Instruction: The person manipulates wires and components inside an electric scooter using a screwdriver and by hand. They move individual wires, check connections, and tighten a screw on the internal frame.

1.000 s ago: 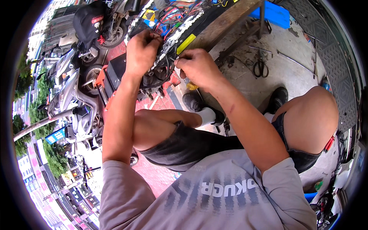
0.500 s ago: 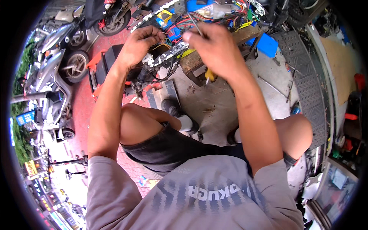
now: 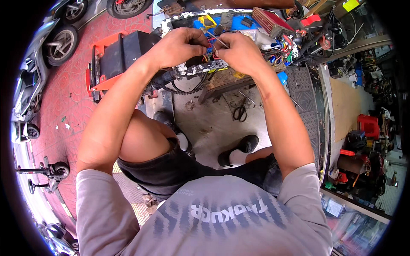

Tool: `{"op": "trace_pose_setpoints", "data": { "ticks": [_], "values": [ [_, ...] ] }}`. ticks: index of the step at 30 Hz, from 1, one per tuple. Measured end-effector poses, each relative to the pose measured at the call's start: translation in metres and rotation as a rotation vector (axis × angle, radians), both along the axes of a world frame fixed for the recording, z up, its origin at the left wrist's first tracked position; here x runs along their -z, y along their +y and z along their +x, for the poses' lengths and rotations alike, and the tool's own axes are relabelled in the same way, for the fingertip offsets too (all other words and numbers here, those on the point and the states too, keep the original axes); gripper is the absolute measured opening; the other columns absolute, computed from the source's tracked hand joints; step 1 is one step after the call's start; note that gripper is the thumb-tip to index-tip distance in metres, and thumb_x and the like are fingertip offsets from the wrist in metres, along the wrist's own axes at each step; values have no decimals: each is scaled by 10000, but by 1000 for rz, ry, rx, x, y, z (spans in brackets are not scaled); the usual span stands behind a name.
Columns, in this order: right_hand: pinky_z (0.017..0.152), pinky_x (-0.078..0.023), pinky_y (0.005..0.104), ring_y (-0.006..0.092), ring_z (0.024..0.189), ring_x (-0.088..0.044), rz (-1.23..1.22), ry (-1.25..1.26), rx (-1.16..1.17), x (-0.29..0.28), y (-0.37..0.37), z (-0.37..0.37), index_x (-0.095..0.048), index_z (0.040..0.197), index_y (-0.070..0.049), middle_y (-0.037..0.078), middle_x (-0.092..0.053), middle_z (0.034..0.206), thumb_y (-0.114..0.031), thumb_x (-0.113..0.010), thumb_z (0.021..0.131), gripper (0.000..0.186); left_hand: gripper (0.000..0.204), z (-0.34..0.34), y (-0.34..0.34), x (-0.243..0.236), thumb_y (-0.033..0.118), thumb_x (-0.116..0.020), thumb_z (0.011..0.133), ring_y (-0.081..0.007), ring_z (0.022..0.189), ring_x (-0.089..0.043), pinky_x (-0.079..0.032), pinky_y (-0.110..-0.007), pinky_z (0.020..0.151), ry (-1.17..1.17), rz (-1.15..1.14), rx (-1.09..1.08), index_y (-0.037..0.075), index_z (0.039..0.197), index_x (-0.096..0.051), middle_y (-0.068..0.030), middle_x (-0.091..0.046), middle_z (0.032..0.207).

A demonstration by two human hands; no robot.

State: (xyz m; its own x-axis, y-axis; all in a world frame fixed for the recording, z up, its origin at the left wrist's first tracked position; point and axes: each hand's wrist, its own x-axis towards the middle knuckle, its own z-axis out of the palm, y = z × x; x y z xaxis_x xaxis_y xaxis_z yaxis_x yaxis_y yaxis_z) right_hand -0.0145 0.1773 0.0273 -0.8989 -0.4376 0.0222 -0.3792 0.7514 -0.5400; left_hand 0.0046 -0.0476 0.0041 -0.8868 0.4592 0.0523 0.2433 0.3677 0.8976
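Note:
Both hands work close together over a long open housing with a chipped black-and-white rim (image 3: 203, 68), full of coloured wires (image 3: 209, 54) and blue parts. My left hand (image 3: 179, 47) is closed, its fingertips pinched at the wires; what exactly lies between them is too small to make out. My right hand (image 3: 241, 52) grips a slim metal rod-like tool (image 3: 217, 39), which slants up and left past the fingers. The two sets of fingertips nearly meet. A yellow part (image 3: 207, 21) sits in the housing beyond my left hand.
A black box in an orange frame (image 3: 121, 55) stands at the left. Under the wooden support (image 3: 226, 85), black-handled scissors (image 3: 240, 113) lie on the floor. A dark red finned block (image 3: 273, 21) and a wire bundle (image 3: 287, 47) are at the far right. Parked scooters (image 3: 32, 81) line the left.
My right hand has moved in close to the left one, lowering the metal tool toward the wires. The whole view has shifted, showing more of the bench's right end.

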Motion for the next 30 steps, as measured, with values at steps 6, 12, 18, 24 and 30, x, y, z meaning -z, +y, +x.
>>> {"op": "trace_pose_setpoints", "data": {
  "ticks": [6, 12, 18, 24, 30],
  "values": [
    [817, -530, 441, 344, 924, -699, -140, -29, -10, 9, 4, 1, -761, 926, -91, 147, -732, 914, -215, -717, 783, 194, 94, -3, 7, 5, 9, -692, 883, -138, 817, -652, -535, -314, 787, 152, -167, -51, -6, 975, -681, -57, -700, 863],
    [815, -533, 433, 336, 924, -702, -153, -8, -16, 8, 1, 6, -765, 914, -96, 124, -737, 900, -221, -728, 780, 187, 125, 0, 4, 12, 71, -709, 858, -182, 878, -663, -527, -332, 804, 209, -113, -39, 36, 977, -692, -65, -669, 898],
    [812, -537, 454, 346, 942, -703, -61, 14, -13, 9, -1, 8, -757, 931, -105, 111, -743, 901, -245, -747, 786, 202, 147, -5, 4, 15, 145, -706, 871, -231, 869, -714, -542, -366, 801, 198, -82, -39, 96, 1008, -729, -69, -750, 906],
    [810, -539, 458, 353, 920, -702, -110, 289, -33, 18, -4, 7, -727, 890, -83, 129, -733, 879, -223, -746, 792, 172, 168, -9, 4, 18, 151, -669, 875, -282, 900, -711, -538, -399, 830, 209, -140, -83, 79, 1016, -725, -101, -748, 931],
    [653, -506, 355, 247, 673, -663, -381, -1, -25, 19, 3, 1, -691, 763, -32, 123, -719, 749, -174, -686, 800, 146, 204, -9, 6, 8, 142, -621, 853, -309, 939, -701, -529, -418, 858, 187, -229, -103, 75, 1018, -722, -131, -743, 951]
  ]
}}
